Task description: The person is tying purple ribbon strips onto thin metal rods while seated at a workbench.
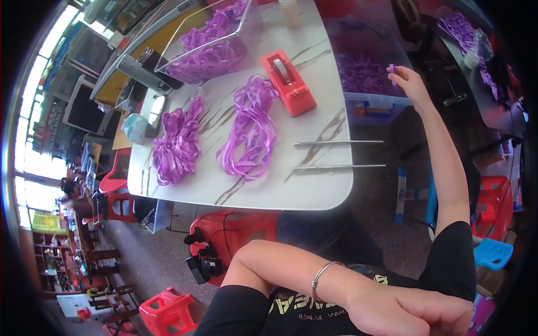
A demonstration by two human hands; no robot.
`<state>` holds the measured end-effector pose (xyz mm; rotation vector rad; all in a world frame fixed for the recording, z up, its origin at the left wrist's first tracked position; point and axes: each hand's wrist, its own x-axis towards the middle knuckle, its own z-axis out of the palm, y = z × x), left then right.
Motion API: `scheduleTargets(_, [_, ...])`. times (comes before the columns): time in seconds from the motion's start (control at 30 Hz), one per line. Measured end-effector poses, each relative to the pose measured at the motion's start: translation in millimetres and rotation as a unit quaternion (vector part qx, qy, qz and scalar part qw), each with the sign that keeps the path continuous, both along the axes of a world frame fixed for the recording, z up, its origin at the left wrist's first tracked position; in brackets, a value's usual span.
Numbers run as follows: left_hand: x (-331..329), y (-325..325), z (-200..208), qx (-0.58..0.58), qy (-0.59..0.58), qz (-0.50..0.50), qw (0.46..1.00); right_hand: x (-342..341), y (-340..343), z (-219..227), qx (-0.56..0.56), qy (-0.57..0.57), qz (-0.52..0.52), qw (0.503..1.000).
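My right hand (409, 85) is stretched out past the table's right edge, thumb and fingers pinching a small piece of purple ribbon (392, 69). Just left of it is a clear plastic bin (370, 99) with purple ribbon inside. My left arm, with a metal bracelet (318, 280), lies across my body. My left hand (406, 311) is curled closed at the lower right, and its fingertips are hidden. On the marble-patterned table (269, 193) lie a gathered purple ribbon bunch (178, 143) and a looser ribbon loop (227, 151).
A red tape dispenser (300, 101) and a clear container (162, 66) of ribbon stand on the table. Two thin metal rods (367, 141) jut past its right edge. Below are red stools (168, 311) and a blue stool (493, 253). More ribbon (457, 31) lies far right.
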<state>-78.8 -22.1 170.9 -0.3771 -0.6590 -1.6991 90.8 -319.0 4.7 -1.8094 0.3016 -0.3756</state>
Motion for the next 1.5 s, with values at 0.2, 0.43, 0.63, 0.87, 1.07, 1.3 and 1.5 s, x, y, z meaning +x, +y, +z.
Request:
scheduleTargets(0.2, [28.1,-4.9,-10.6,0.019,-0.015,-0.005,1.0,86.8,-33.0,-87.5,-0.096,0.101,-0.001,0.99])
scheduleTargets(0.43, [29.3,-5.8,-7.7,0.044,0.092,0.061,0.993,111.7,-16.8,-115.2,-0.27,0.207,-0.014,0.94])
scheduleTargets(0.63, [33.6,-9.1,-18.3,0.004,0.044,0.003,0.999,106.0,1.0,-88.3,-0.259,0.261,0.002,0.93])
scheduleTargets(0.87, [14.7,-4.3,-3.3,0.033,0.078,0.015,0.996,76.2,-11.4,-73.1,-0.258,0.11,-0.046,0.959])
scheduleTargets(1.07, [1.8,-4.0,-9.6,-0.042,0.003,0.011,0.999,14.5,28.4,-31.2,-0.084,-0.025,-0.021,0.996])
scheduleTargets(1.3, [-4.7,8.9,-3.7,-0.01,0.015,-0.009,1.0,-94.9,149.4,15.4,0.007,-0.121,0.065,0.99])
scheduleTargets(1.5, [25.7,41.8,-26.4,0.028,-0.384,0.261,0.885,-145.5,207.8,0.4,-0.109,-0.167,0.201,0.959])
